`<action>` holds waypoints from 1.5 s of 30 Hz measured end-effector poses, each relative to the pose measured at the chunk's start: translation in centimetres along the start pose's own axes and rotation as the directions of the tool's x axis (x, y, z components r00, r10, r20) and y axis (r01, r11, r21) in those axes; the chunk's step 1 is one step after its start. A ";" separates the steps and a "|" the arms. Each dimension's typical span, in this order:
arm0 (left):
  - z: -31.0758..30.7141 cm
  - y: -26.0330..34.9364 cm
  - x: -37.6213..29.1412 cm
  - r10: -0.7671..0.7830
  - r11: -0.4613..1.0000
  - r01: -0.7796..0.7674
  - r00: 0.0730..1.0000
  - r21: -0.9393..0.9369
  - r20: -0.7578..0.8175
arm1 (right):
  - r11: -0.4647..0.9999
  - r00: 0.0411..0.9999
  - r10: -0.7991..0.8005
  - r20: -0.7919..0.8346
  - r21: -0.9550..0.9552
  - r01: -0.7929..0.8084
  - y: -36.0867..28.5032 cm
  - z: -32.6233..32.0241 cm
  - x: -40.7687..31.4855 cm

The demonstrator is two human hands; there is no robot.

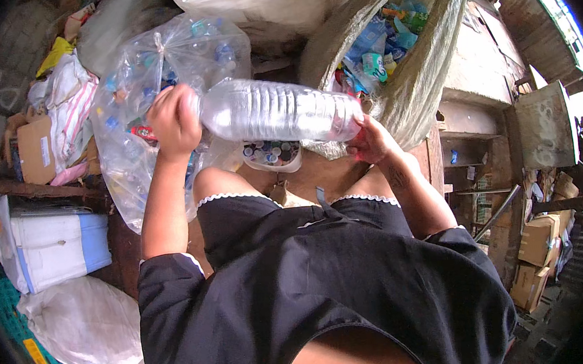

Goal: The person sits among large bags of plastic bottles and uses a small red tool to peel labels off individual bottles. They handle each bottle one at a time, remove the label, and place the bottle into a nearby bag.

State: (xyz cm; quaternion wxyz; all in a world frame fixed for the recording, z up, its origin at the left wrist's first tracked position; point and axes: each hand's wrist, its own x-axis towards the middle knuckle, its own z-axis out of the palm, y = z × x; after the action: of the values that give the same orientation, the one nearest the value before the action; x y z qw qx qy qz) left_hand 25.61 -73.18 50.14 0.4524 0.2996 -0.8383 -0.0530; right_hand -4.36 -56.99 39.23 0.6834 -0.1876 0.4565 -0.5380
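A large clear plastic bottle [275, 110] with a ribbed body lies sideways in front of me, above my knees. My left hand [176, 120] is closed around its neck end and slightly blurred, so the neck and any cap are mostly hidden. At the other end, the fingers of my right hand [372, 141] grip the bottle's base. Below the bottle, between my knees, stands a white plastic tub [290, 166] of bottle caps [271, 153]. Behind my left hand bulges a clear plastic bag [124, 108] filled with bottles.
An open woven sack [419, 93] at the upper right holds crumpled plastic bottles [375, 65]. To the left are a cardboard box [36, 151], a white-and-blue cooler box [63, 248] and a stuffed white sack [85, 325]. Cardboard boxes [538, 241] are stacked far right.
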 end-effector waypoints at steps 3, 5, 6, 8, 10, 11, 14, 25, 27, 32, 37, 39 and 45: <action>3.1 -1.6 0.1 -0.578 0.809 0.566 0.715 0.159 0.393 | 0.993 0.981 -0.117 -0.156 -0.032 0.114 -0.3 -1.1 -1.0; 4.1 -1.8 -0.9 -0.483 0.702 0.665 0.708 -0.256 0.515 | 1.000 0.973 -0.004 -0.229 0.026 0.010 0.4 -3.1 -0.9; 4.4 -0.9 -1.4 -0.419 0.569 0.663 0.743 -0.486 0.523 | 0.995 0.973 0.029 -0.231 0.096 -0.007 1.1 -4.4 -0.7; 4.7 -2.2 -2.4 -0.217 0.452 0.613 0.781 -0.648 0.586 | 0.972 0.970 0.086 -0.227 0.231 -0.032 2.1 -6.5 -0.5; 4.9 -3.2 -2.7 -0.255 0.478 0.666 0.729 -0.573 0.635 | 0.987 0.978 0.032 -0.205 0.160 0.001 2.5 -6.8 -0.7; 4.9 -3.5 -2.8 -0.276 0.490 0.690 0.703 -0.533 0.656 | 0.992 0.981 0.005 -0.192 0.124 0.019 2.7 -6.7 -0.9; 5.5 -2.7 -2.4 -0.436 0.431 0.779 0.621 -0.455 0.651 | 0.960 0.957 -0.265 -0.115 -0.125 0.251 1.2 -3.5 -2.1; 7.0 -3.5 -4.0 -0.394 0.726 0.521 0.850 -0.449 0.349 | 0.992 0.958 -0.124 -0.259 -0.031 0.120 2.3 -1.8 -2.7; 5.9 -2.7 -4.0 -0.220 0.870 0.351 0.905 -0.346 0.365 | 0.991 0.930 0.065 -0.361 0.130 -0.019 2.0 -2.3 -3.2; 4.7 -3.1 -3.0 -0.023 0.977 0.107 0.909 -0.182 0.416 | 0.975 0.912 0.223 -0.345 0.082 -0.208 4.5 -9.0 -1.8; 4.9 -2.7 -3.3 0.002 0.916 0.164 0.911 -0.367 0.412 | 0.962 0.934 0.241 -0.265 0.190 -0.195 2.4 -7.8 -3.2; 4.8 -2.1 -3.5 -0.052 0.910 0.218 0.904 -0.354 0.424 | 0.984 0.936 0.147 -0.320 0.146 -0.104 2.6 -7.2 -3.7; 10.4 -5.9 -8.0 -0.638 0.426 0.846 0.532 -0.320 0.556 | 0.752 0.866 -0.499 -0.017 -0.506 0.423 1.8 -3.3 -3.5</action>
State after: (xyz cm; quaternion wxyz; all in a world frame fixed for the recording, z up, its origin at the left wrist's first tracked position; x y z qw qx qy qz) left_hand 23.41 -75.45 36.11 0.2871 0.4831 -0.6226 -0.5446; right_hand -6.07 -52.45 37.70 0.4228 -0.4188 0.5663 -0.5702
